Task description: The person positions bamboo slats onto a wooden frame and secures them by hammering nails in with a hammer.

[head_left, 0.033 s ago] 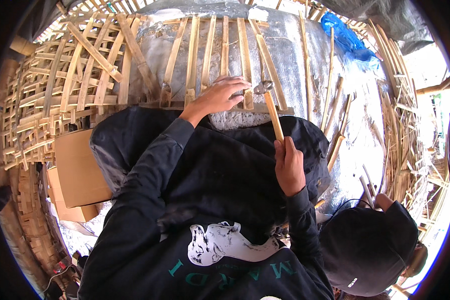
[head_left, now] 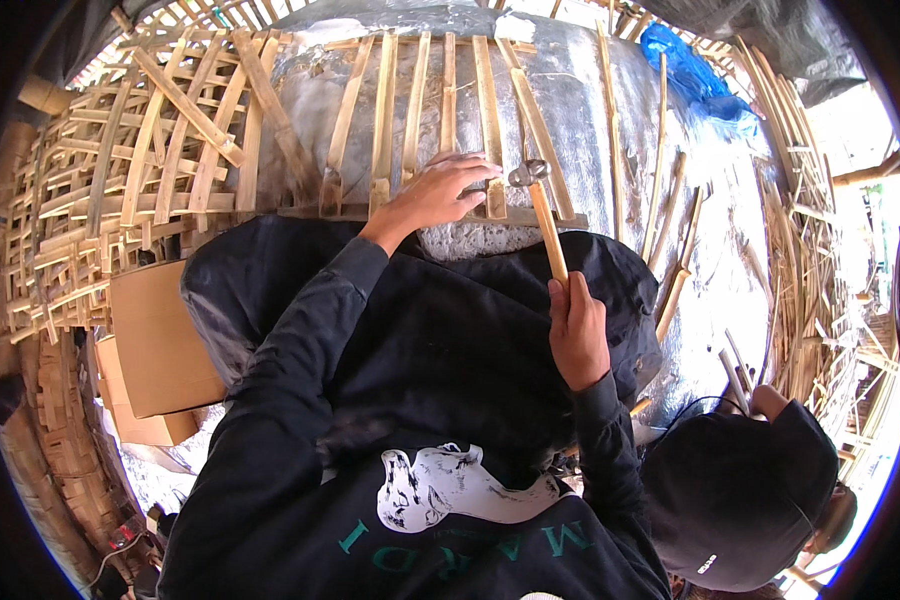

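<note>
Gripping a hammer (head_left: 547, 224) in the curled right hand (head_left: 578, 332), metal head (head_left: 527, 174) beside the half-open left hand (head_left: 438, 195) over a bamboo slat (head_left: 486, 100); can't tell if pinching.

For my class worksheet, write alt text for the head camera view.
A person's right hand holds a hammer close to the left hand, which lies over narrow pale slats. A cardboard box is at left, a co-worker in black at lower right.
</note>
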Demonstrator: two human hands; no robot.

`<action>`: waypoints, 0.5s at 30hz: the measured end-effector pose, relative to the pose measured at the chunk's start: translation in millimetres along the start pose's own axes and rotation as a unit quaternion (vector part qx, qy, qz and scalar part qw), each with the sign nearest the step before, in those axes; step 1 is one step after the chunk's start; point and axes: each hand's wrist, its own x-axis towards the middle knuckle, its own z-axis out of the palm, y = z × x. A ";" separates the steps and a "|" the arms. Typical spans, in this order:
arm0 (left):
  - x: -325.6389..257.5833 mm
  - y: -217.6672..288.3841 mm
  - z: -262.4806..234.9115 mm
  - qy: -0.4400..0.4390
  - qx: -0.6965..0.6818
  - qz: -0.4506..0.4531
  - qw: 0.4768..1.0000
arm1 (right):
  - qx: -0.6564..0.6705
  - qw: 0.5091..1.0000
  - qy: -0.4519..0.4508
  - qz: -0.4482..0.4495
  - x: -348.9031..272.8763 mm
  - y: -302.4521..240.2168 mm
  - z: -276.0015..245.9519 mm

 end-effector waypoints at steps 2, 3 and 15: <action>2.3 4.3 -0.1 -0.007 0.017 -0.028 0.999 | -0.038 0.999 -0.011 -0.003 -4.0 10.4 5.9; 3.1 6.0 -1.0 -0.006 0.016 -0.024 1.000 | -0.074 0.997 -0.026 -0.007 -6.1 14.7 8.1; 1.3 3.3 -3.3 -0.021 -0.001 -0.079 0.997 | -0.073 0.996 -0.037 -0.018 2.0 2.6 6.3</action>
